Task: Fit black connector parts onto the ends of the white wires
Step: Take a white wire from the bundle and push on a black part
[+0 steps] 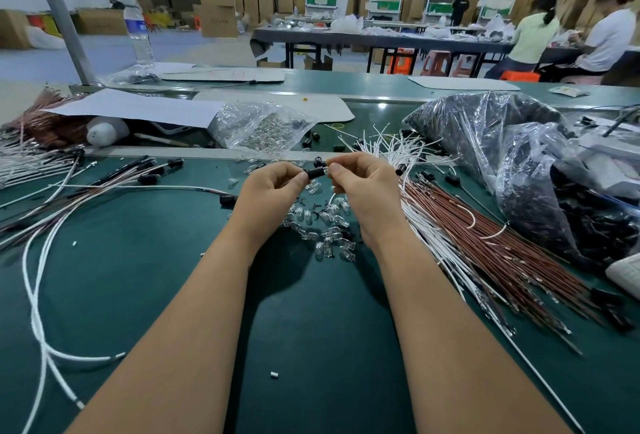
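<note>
Two hands work at the green table (pixel 311 347): left hand (pixel 273 187) and right hand (pixel 360 187), with one black connector (pixel 316 173) between them. Three clear plastic bags lie about: one of small clear bulbs (pixel 263 128), two of black parts (pixel 485 121). One water bottle (pixel 138 31) stands far left. Loose bulbs (pixel 325 225) number perhaps twenty; wires are too many to count. Two seated people (pixel 533 35) work behind.

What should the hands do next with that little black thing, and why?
Probably press the two ends together. The left hand pinches the black connector and the right hand pinches a small clear piece at its other end. They already meet in line, so a gentle push should seat it.
</note>
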Motion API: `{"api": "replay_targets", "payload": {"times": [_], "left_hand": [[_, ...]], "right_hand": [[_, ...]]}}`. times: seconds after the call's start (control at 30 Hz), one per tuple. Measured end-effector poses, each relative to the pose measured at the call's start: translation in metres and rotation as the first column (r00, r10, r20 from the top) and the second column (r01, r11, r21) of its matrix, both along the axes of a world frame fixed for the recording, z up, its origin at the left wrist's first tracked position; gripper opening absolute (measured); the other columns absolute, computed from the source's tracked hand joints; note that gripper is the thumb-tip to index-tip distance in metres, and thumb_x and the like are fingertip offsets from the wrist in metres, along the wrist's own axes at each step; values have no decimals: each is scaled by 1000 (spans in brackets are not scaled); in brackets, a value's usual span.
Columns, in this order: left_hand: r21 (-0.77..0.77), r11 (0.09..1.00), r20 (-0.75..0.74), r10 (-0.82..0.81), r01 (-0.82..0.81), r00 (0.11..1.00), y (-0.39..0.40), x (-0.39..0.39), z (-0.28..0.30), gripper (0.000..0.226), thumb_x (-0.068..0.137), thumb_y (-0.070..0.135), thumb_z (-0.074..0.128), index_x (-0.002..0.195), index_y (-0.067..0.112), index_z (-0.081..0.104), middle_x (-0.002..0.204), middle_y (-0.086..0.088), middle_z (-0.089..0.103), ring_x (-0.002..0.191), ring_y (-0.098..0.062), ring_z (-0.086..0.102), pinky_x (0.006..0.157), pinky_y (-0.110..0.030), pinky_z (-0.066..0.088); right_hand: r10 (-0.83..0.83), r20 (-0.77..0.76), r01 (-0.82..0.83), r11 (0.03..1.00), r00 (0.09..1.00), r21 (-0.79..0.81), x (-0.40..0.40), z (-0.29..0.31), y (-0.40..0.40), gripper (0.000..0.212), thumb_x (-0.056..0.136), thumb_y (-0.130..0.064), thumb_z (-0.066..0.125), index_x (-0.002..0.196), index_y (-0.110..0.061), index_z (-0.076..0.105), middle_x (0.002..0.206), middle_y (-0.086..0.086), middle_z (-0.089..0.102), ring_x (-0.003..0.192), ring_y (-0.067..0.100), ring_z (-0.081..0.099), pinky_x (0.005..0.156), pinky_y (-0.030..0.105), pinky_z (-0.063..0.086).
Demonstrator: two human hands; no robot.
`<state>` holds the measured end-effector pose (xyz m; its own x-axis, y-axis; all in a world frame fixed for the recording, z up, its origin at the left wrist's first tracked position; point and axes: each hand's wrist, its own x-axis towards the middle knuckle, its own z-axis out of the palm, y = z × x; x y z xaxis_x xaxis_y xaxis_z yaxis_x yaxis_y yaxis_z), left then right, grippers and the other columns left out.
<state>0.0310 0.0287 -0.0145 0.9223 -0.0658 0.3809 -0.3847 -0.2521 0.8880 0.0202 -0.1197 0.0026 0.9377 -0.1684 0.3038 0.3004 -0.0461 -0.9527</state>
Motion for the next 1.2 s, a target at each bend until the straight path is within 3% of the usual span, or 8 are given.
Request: {"api": "replay_targets", "payload": {"times": [0.17, 0.37, 0.53, 0.67, 0.8, 1.03, 1.13, 1.2], "left_hand": [[38, 999, 65, 32, -35, 997, 1, 2, -2, 10, 91, 16, 65, 81, 17, 67, 53, 15, 50, 49, -1, 38, 51, -12, 32], [107, 991, 93, 65, -75, 994, 3, 4, -3, 7, 88, 15, 68, 82, 13, 71, 47, 20, 52, 45, 2, 42, 48, -7, 30], [31, 998, 54, 51, -53, 997, 2, 2, -2, 10, 89, 14, 67, 81, 9, 71, 46, 16, 49, 44, 1, 40, 48, -9, 32], [37, 998, 62, 44, -46, 997, 2, 0, -1, 5, 86, 10, 70, 83, 7, 72, 56, 9, 56, 49, 0, 42, 52, -13, 35], [57, 997, 82, 41, -46, 996, 3, -2, 0, 3, 84, 10, 72, 86, 11, 73, 68, 5, 64, 56, 3, 51, 61, -12, 42], [9, 999, 41, 34, -35, 999, 2, -1, 0, 8, 88, 10, 67, 83, 5, 72, 43, 16, 48, 42, 0, 38, 46, -9, 30], [1, 1000, 33, 27, -27, 999, 2, -2, 1, 7, 86, 9, 69, 80, 9, 72, 50, 13, 53, 47, 0, 40, 50, -13, 34], [5, 1000, 30, 25, -25, 999, 2, -2, 0, 5, 85, 10, 71, 80, 11, 72, 59, 1, 58, 53, -6, 45, 55, -16, 38]], "right_hand": [[-16, -24, 16, 1000, 1000, 5, 3, -4, 0, 13, 89, -8, 66, 80, -17, 67, 67, -4, 65, 59, 3, 58, 62, 20, 52], [51, -101, -49, 999, 994, 21, 5, -9, 0, 15, 91, -5, 61, 78, -12, 61, 63, -3, 64, 54, 3, 57, 54, 16, 48], [83, -135, -64, 987, 987, 144, 4, -5, 2, 14, 93, -2, 58, 82, -10, 60, 65, -1, 63, 59, 8, 58, 57, 19, 49], [58, -162, -55, 998, 985, 24, 1, -5, 2, 18, 93, -2, 56, 78, -12, 59, 63, -2, 59, 55, 8, 50, 53, 19, 43], [95, -230, -86, 995, 969, 49, 3, -3, 1, 20, 93, 0, 52, 77, -11, 57, 56, -4, 55, 51, 10, 43, 51, 22, 36], [54, -103, -60, 997, 993, -57, 5, -7, 0, 16, 92, -3, 59, 81, -15, 59, 70, 1, 61, 61, 7, 56, 58, 18, 46], [80, -125, -84, 996, 989, -24, 5, -9, 0, 17, 92, 0, 57, 80, -13, 59, 67, 2, 60, 53, 4, 54, 52, 16, 44], [83, -145, -85, 996, 986, -6, 5, -11, 1, 19, 92, 0, 56, 78, -13, 59, 65, 2, 60, 50, 4, 53, 50, 16, 43]]}}
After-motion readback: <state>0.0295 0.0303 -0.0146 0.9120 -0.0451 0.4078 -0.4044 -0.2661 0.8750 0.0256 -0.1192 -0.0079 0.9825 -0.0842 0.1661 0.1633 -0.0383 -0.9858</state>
